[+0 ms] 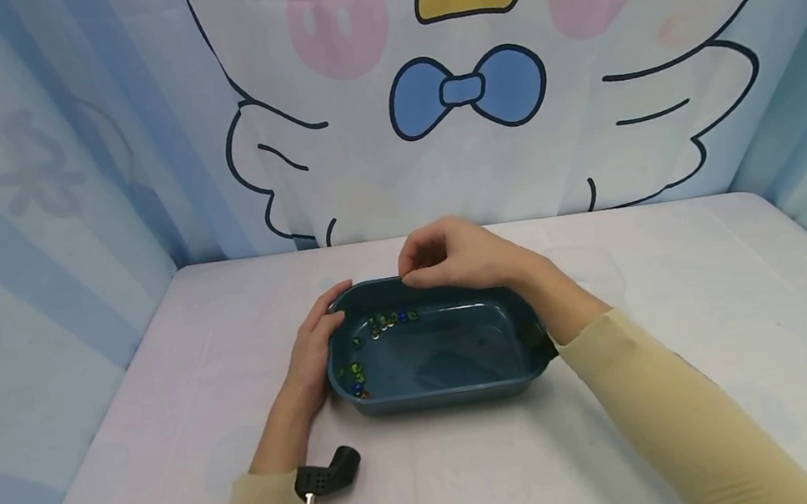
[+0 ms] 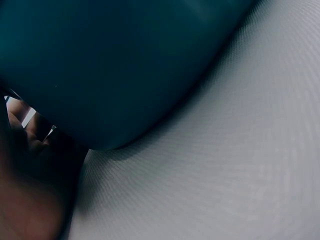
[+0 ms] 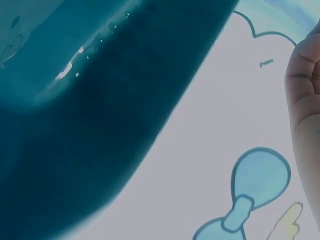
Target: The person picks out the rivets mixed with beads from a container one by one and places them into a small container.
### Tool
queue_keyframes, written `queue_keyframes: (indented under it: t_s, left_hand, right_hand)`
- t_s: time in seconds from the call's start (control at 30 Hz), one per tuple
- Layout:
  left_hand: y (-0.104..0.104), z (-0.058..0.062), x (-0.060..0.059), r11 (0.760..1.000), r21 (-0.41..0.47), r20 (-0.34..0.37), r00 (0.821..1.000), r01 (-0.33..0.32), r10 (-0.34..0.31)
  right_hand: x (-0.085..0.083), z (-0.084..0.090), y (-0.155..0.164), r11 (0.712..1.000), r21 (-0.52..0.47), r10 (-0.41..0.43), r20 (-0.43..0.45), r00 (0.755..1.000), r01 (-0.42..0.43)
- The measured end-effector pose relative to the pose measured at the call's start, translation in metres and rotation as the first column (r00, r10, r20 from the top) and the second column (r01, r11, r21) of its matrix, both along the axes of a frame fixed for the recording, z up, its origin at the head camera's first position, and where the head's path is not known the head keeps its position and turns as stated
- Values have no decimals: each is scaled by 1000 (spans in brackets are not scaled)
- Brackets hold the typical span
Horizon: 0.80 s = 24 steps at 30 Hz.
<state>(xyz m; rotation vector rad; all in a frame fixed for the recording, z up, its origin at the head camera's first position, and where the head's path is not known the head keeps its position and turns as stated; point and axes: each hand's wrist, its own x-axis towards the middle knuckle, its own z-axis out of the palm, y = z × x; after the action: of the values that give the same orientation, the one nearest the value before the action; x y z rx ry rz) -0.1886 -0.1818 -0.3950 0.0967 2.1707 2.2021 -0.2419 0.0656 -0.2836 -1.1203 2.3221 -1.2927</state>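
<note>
A dark teal plastic basin [image 1: 444, 399] sits on the table, also seen close up in the left wrist view as its outer wall [image 2: 110, 75]. Glass marbles [image 1: 385, 321] in green, blue and clear lie along its far left floor, with more marbles [image 1: 357, 371] at its near left corner. My left hand [image 1: 308, 356] grips the basin's left end, thumb over the rim. Above the far rim, my right hand [image 1: 457, 258] has curled fingers, with thumb and fingertips close together. Whether they pinch anything is hidden; the right wrist view has that hand [image 3: 305, 105] at its edge.
A pale cloth covers the table [image 1: 688, 351]. Behind it hangs a curtain [image 1: 362, 164] printed with a cartoon figure and a blue bow tie [image 1: 463, 90]. On the left wrist is a black camera [image 1: 330, 471]. The right forearm crosses the basin's right end.
</note>
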Motion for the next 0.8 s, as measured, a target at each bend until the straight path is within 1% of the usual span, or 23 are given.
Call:
queue_keyframes:
  t_s: [0.4,0.57,0.8]
  left_hand:
    - [-1,0,0,1000,16,3,1000,8,-8]
    - [-1,-1,0,1000,18,5,1000,-2,2]
    - [0,0,0,1000,6,2,1000,-3,3]
  right_hand:
    - [10,11,23,996,-42,-86,-68,994,83]
    - [13,12,32,992,-69,-106,-75,992,101]
    - [21,11,53,980,-139,-156,-69,985,145]
